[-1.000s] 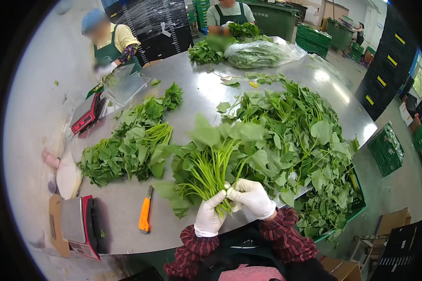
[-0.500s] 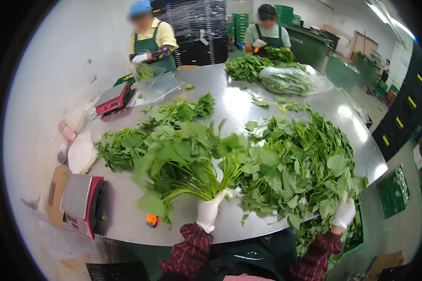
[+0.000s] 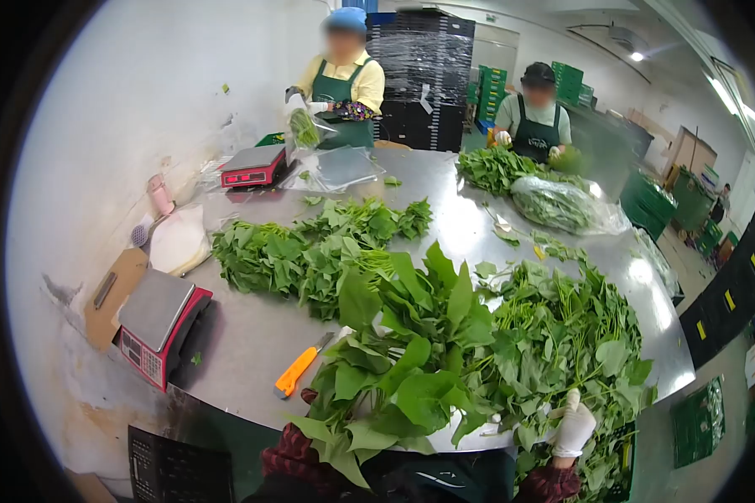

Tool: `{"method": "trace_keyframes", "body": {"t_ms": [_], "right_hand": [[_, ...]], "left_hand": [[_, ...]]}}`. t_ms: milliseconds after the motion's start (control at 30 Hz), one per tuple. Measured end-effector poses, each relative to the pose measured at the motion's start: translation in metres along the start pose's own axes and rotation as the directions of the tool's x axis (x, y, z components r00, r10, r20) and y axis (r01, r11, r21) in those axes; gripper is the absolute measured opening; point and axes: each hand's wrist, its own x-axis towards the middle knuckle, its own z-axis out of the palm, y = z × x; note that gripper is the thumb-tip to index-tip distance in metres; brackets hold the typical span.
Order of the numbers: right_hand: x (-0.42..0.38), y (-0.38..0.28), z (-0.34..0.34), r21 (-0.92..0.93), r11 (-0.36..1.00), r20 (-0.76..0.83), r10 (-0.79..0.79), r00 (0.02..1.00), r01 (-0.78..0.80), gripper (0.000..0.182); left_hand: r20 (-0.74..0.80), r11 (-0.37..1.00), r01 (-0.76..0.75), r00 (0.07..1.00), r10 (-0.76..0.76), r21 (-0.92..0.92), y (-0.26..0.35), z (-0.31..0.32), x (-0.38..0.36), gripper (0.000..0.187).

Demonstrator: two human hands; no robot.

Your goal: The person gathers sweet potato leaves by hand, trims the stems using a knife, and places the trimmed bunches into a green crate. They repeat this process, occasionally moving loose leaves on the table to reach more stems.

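Our right hand (image 3: 573,426), gloved in white, reaches the near edge of a loose heap of leafy greens (image 3: 562,335) on the metal table (image 3: 247,344). Its fingers are drawn in rather than wide; whether they pinch a stem we cannot tell. Our left hand is hidden behind a large leafy bunch (image 3: 411,335), with only a plaid sleeve (image 3: 289,453) showing below, so we cannot tell how its fingers are set or how firmly they grip.

The bunch is our main worry. Its broad leaves droop over the table's front edge, and a loose hold could let stems slip to the floor. Leaves also lie against the heap, where tangled stems could drag extra greens along or tear if we pulled sharply. Greens hang past the edge by a green crate (image 3: 627,457), and a tug there could send some over.

The orange cutter (image 3: 296,370) lies just beside the bunch, its blade pointing toward the leaves. With foliage screening our view, a sweep of the left arm could knock it or catch the glove on its tip. Farther left, neatly laid greens (image 3: 268,256) sit near enough for stray leaves to mix in.
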Motion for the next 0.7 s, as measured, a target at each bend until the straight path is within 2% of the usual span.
{"method": "trace_keyframes", "body": {"t_ms": [33,67,100,167,233,300,333,367,400,433,500,533,633,667,700], "right_hand": [[-0.004,0.001,0.004,-0.009,0.995,-0.029,-0.098,0.995,0.098,0.056],[-0.002,0.009,0.005,-0.036,0.998,0.074,-0.05,0.996,0.052,0.042],[-0.008,0.002,0.007,-0.014,0.994,0.128,-0.108,0.986,0.111,0.032],[-0.012,0.034,0.028,0.013,0.959,0.145,-0.281,0.949,0.282,0.022],[-0.036,-0.009,0.035,0.004,0.939,0.281,-0.33,0.901,0.343,0.018],[-0.053,-0.006,0.054,0.075,0.984,0.537,-0.178,0.825,0.164,0.032],[-0.064,-0.007,0.067,0.084,0.909,0.462,-0.398,0.792,0.408,0.039],[-0.075,-0.014,0.077,0.071,0.777,0.389,-0.599,0.7,0.626,0.046],[-0.085,-0.028,0.08,0.027,0.791,0.457,-0.554,0.696,0.611,0.055],[-0.092,-0.042,0.082,-0.018,0.801,0.521,-0.503,0.689,0.598,0.064],[-0.097,-0.048,0.092,0.01,0.741,0.551,-0.565,0.614,0.672,0.082],[-0.098,-0.043,0.098,0.028,0.727,0.566,-0.577,0.588,0.686,0.083],[-0.099,-0.017,0.115,0.154,0.732,0.549,-0.622,0.559,0.663,0.084],[-0.099,-0.022,0.111,0.15,0.729,0.554,-0.621,0.554,0.668,0.084],[-0.099,-0.031,0.106,0.193,0.783,0.574,-0.579,0.579,0.591,0.084]], "left_hand": [[-0.001,1.0,-0.009,1.0,0.009,0.008,0.002,0.002,-0.001,0.016],[0.002,0.999,-0.03,1.0,0.03,0.012,0.008,0.006,-0.005,0.016],[-0.001,0.998,-0.055,0.998,0.055,0.008,0.016,0.01,-0.01,0.016],[-0.028,0.987,-0.157,0.987,0.157,-0.028,0.047,0.027,-0.027,0.017],[-0.098,0.948,-0.294,0.954,0.284,-0.12,0.079,0.036,-0.046,0.018],[-0.211,0.857,-0.44,0.895,0.394,-0.266,0.11,0.029,-0.056,0.019],[0.285,0.731,0.017,0.927,0.244,-0.682,0.103,0.005,-0.045,0.02],[0.718,0.441,0.58,0.64,0.275,-0.685,0.103,-0.031,-0.028,0.023],[0.685,0.13,0.69,0.641,0.346,-0.712,0.1,-0.016,-0.044,0.024],[0.783,-0.056,0.844,0.518,0.345,-0.533,0.107,-0.028,-0.048,0.019],[0.855,-0.122,0.908,0.419,0.307,-0.401,0.11,-0.028,-0.064,0.026],[0.837,-0.108,0.918,0.393,0.38,-0.381,0.103,-0.018,-0.074,0.031],[0.839,-0.119,0.926,0.374,0.395,-0.357,0.103,-0.021,-0.077,0.032],[0.783,-0.004,0.875,0.435,0.444,-0.484,0.108,-0.033,-0.072,0.034],[0.783,-0.011,0.876,0.437,0.443,-0.482,0.107,-0.033,-0.07,0.034]]}}
